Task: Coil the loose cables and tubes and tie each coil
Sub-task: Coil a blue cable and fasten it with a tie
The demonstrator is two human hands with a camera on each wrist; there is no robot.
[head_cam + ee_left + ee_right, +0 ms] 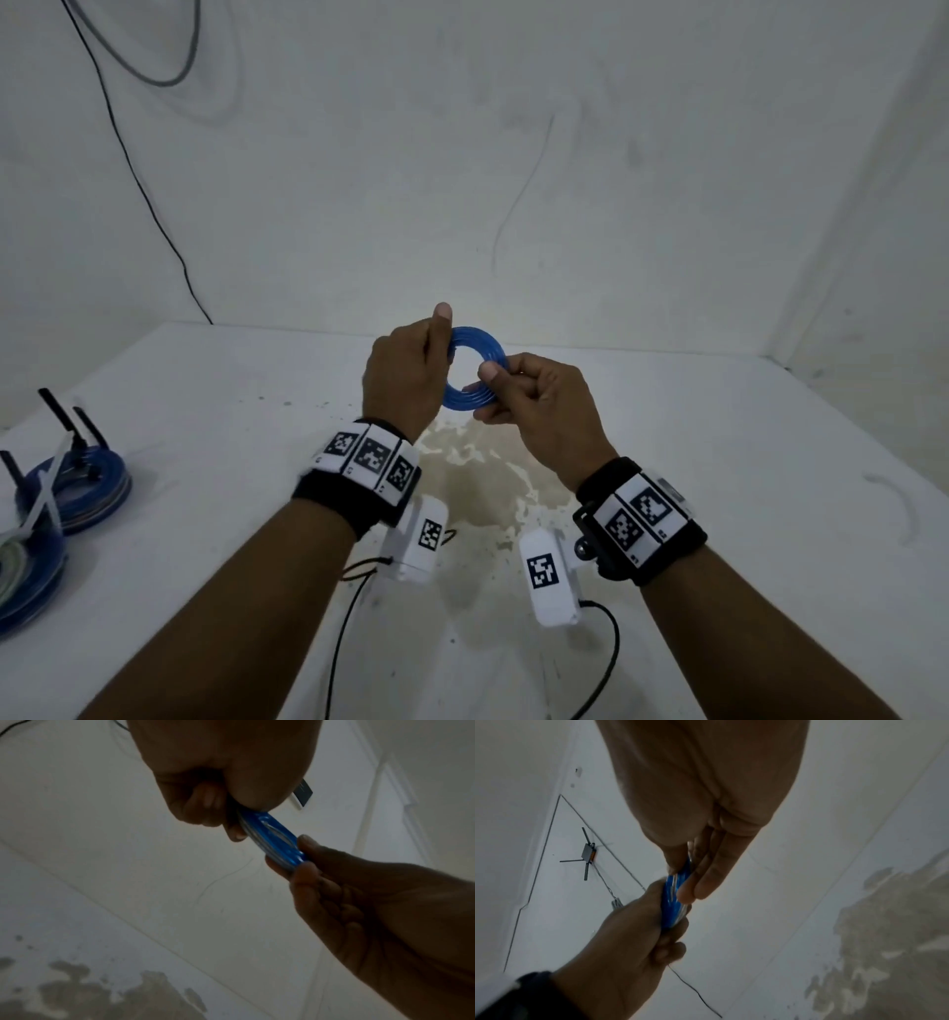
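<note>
Head view: both hands raised above white table (719, 437), holding one small coil between them.
Coil: blue translucent plastic tube coil (475, 372), ring-shaped, several turns, held in the air above the table's middle, touching neither table nor wall.
Left hand: left hand (405, 370) grasps the coil's left side, fingers curled round the turns, thumb pointing up along the rim.
Right hand: right hand (534, 406) pinches the coil's right side, thumb on the near face, other fingers folded behind.
Left wrist view: coil (272, 839) seen edge-on, clamped between thumb and curled fingers of left hand (226, 780); right hand (359, 898) grips its far end.
Right wrist view: coil (677, 898) edge-on between right hand (706, 811) and left hand (628, 939); detail blurred.
Tie on held coil: cannot tell.
Table left edge: stack of blue coiled tubes (87, 488), black tie tails sticking up, white zip ties (46, 493) lying across; another blue coil stack (25, 580) nearer, partly cut off.
Table surface: brownish stain patch (477, 478) under the hands.
Wall: thin black cable (128, 154) running down the white wall to the table's back edge.
</note>
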